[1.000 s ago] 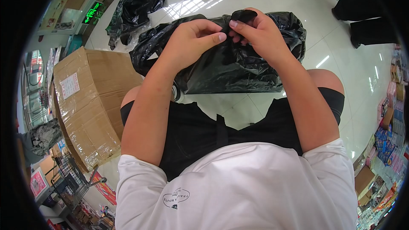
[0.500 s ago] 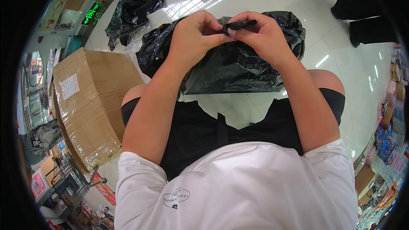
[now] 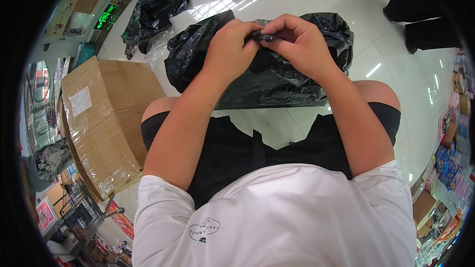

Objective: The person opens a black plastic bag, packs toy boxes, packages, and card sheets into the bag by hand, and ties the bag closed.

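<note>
A black plastic bag, wrinkled and bulky with a boxy lower part, stands on the floor in front of my knees. What it contains is hidden. My left hand pinches a twisted piece of the bag's plastic between thumb and fingers. From the other side my right hand grips the same gathered piece, its thumb and forefinger almost meeting the left fingers. Loose, puffed folds of the bag stick out beyond both hands.
A large taped cardboard box stands to my left. Another crumpled black bag lies beyond it. A person's dark-clothed legs are at upper right. Packaged goods line the right side; a wire cart is at lower left.
My left hand has shifted slightly right and curled further over the plastic. The twisted end that stuck out at my right fingers no longer shows, and the bag's left folds have moved.
</note>
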A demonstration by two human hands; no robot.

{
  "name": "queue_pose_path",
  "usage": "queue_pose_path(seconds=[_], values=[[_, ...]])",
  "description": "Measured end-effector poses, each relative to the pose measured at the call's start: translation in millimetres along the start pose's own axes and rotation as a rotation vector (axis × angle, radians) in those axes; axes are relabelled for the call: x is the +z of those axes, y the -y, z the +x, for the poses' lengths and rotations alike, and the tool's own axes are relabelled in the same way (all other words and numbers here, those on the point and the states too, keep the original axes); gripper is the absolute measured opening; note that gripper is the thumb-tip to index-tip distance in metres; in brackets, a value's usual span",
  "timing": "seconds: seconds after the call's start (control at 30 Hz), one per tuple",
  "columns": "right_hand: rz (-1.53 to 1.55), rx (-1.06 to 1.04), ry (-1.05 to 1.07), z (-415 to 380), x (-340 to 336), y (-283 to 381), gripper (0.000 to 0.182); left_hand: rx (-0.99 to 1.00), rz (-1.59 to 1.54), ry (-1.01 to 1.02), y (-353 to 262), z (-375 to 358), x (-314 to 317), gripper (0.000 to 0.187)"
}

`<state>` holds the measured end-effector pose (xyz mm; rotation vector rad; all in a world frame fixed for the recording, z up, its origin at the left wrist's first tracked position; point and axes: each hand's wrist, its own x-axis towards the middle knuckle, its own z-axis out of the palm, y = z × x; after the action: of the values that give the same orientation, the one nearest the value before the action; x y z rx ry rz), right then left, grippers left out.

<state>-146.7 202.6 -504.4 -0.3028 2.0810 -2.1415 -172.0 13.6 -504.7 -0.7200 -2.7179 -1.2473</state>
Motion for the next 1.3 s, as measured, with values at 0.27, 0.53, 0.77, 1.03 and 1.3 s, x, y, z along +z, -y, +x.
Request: queue_pose_path(seconds=[0.27, 0.53, 0.77, 1.03, 1.3], values=[[-0.03, -0.021, -0.027, 2, 2, -5, 0.011, -0.072, 0.019, 0.039, 11, 0, 3, 0.019], [-0.128, -0.074, -0.053, -1, 2, -4, 0.017, -0.324, -0.336, 0.056, 6, 1, -3, 0.009], [-0.133, 0.075, 0.011, 0, -1, -5, 0.015, 0.103, -0.023, -0.094, 7, -4, 1, 0.026], [-0.133, 0.129, 0.075, -1, -2, 5, 0.014, 0.12, 0.116, -0.066, 4, -8, 3, 0.032], [-0.055, 0.076, 0.02, -4, -1, 0, 0.014, 0.01, -0.136, -0.052, 9, -2, 2, 0.029]])
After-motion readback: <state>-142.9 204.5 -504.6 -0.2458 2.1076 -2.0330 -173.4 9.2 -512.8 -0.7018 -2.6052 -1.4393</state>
